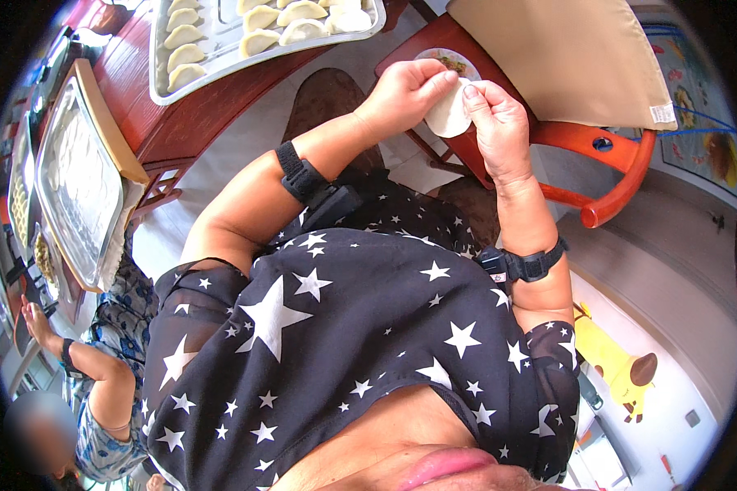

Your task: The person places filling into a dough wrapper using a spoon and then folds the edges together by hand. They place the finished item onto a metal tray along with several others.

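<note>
Between my two hands hangs a pale round dough wrapper (447, 116), its upper edge pinched by fingers and thumbs. My left hand (408, 92) holds the wrapper's upper left part, and my right hand (497, 123) grips its right edge. Whether filling lies inside the dough cannot be told. Just behind the hands, a plate of chopped filling (451, 61) is partly covered by them; it rests on a red wooden chair seat (396, 46). At the upper left, a metal tray (221, 72) holds rows of shaped dumplings (184, 55).
The tray stands on a red wooden table (159, 116). Left of it lies another metal tray (77, 184) with pale content on a board. A beige cloth (565, 55) covers the chair's back, near its curved red arm (626, 184). A co-worker's hand (40, 325) is at the far left.
</note>
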`<state>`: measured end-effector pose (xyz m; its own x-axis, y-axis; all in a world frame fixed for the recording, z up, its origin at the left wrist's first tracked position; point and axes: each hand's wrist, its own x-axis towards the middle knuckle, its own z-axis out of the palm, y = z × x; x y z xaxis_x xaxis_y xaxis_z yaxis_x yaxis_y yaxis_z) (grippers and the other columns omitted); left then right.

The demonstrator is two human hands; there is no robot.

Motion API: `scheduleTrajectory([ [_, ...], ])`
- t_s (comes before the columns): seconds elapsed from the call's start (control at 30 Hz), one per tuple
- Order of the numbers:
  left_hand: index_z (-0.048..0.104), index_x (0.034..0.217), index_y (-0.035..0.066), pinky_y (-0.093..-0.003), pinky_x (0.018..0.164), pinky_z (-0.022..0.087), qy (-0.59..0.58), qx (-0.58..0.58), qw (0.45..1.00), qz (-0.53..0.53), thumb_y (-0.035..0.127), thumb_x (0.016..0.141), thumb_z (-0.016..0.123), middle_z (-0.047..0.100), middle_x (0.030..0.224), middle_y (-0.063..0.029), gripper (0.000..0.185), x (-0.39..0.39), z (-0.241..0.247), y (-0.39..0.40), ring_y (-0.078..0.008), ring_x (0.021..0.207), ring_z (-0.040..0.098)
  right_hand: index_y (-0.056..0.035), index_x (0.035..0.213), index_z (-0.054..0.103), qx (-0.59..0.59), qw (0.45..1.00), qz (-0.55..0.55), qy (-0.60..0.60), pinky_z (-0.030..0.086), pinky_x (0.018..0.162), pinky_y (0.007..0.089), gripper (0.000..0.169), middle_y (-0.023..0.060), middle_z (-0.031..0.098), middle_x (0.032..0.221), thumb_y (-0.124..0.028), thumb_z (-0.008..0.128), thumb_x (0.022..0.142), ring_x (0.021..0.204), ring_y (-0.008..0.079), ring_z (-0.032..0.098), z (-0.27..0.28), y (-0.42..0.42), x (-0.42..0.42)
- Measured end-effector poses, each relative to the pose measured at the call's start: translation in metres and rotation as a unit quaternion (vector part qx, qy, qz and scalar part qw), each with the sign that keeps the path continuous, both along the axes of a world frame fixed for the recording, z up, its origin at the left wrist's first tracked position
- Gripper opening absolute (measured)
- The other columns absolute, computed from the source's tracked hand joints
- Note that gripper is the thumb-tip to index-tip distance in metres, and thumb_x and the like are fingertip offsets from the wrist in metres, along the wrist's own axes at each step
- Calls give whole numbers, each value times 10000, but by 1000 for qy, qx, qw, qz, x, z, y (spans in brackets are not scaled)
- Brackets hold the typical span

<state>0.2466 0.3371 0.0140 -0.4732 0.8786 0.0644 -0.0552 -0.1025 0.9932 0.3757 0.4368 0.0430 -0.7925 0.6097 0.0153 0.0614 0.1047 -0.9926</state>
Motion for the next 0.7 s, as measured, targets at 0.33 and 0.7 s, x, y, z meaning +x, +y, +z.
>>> scheduleTrajectory([
  [0.33, 627, 942, 29, -224, 683, 471, -38, -17, 999, -34, 246, 979, 542, 606, 805, 34, 236, -2, -10, -2, -31, 758, 527, -20, 889, 633, -130, 990, -6, -50, 422, 571, 185, 159, -50, 582, 730, -160, 584, 946, 652, 17, 504, 5, 1, 0],
  [0.7, 636, 1055, 35, -218, 644, 471, -185, -66, 977, -78, 450, 1013, 358, 633, 848, -8, 502, -4, -13, -5, -75, 691, 551, -16, 890, 651, -19, 1000, 7, -12, 462, 621, 204, 163, -19, 640, 754, -164, 603, 940, 680, 34, 557, -5, 6, 0],
])
